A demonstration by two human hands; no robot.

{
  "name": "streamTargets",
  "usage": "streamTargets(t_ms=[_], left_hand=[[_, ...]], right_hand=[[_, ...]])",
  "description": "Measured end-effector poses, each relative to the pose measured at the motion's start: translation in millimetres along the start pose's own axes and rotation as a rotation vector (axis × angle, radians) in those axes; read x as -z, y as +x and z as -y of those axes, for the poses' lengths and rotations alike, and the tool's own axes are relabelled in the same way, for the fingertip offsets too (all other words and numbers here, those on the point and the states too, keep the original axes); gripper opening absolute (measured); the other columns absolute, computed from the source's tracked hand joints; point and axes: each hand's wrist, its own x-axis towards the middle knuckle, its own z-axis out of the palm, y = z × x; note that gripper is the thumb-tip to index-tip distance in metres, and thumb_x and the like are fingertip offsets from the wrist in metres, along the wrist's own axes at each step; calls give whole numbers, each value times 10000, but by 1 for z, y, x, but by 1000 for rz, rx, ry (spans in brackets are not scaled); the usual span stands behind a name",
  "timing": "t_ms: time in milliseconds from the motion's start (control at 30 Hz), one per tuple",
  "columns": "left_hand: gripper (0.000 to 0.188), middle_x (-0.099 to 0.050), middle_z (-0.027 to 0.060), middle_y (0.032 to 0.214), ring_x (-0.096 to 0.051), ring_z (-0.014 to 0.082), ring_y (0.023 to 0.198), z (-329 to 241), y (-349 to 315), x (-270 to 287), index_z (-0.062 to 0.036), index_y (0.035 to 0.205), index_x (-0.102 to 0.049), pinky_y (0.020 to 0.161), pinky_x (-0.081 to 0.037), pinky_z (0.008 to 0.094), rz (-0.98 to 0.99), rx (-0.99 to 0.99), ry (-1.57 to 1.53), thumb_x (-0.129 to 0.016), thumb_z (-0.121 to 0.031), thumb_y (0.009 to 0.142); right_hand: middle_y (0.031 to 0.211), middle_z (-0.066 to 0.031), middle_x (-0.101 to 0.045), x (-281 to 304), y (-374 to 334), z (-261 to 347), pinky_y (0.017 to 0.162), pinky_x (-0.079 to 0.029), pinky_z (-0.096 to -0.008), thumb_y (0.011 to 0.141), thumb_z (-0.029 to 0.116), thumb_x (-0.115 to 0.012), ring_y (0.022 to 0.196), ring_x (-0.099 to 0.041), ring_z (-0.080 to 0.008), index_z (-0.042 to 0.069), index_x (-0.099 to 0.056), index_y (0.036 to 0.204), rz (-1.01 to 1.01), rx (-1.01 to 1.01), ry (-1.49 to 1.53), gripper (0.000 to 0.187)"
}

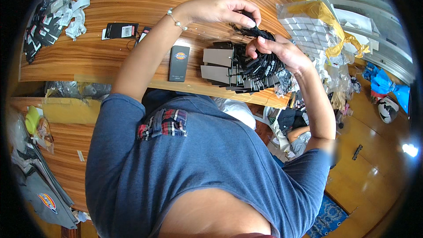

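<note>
A thick bunch of black strings (263, 34) runs between my two hands over the table. My left hand (216, 11), with a bracelet at its wrist, pinches the upper end of the strings between thumb and fingertips. Lower and to the right, my right hand (288, 53) is closed around the same bunch, thumb and index finger near each other. Below it a fanned stack of black and grey hang tags (217, 57) lies near the table's front edge, the strings trailing onto it. One dark hang tag (179, 64) rests flat left of the stack.
Further left on the wooden table (132, 0) lie another black tag (120, 31) and a heap of black and white tags (46, 28). A plastic-wrapped block of white pieces (308, 28) stands at the right, beside crumpled plastic. Grey garments (42, 194) are at lower left.
</note>
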Motion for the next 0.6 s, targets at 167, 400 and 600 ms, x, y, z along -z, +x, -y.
streamTargets(t_ms=[167,400,600], left_hand=[[369,-444,44,879,-411,129,860,-1,-12,-7,-49,699,-479,827,-315,260,-83,-35,-168,-437,-389,836],[496,-516,43,851,-472,119,810,2,-27,18,-95,564,-445,799,-367,258,-175,-302,-524,-373,-482,866],[251,-509,3,732,-467,126,735,-29,-33,-16,-33,742,-567,713,-401,265,-200,53,146,-562,-268,828]], right_hand=[[698,-49,-532,-6,5,7,695,-364,-282,831,413,-503,738,-465,-137,47,-488,642,47,-14,1,412],[718,-15,-546,-21,11,14,703,-346,-235,876,397,-451,683,-399,-101,96,-421,586,156,51,50,419],[608,32,-419,-28,5,17,617,-309,-243,876,390,-461,627,-347,-92,88,-430,599,67,-35,-50,411]])
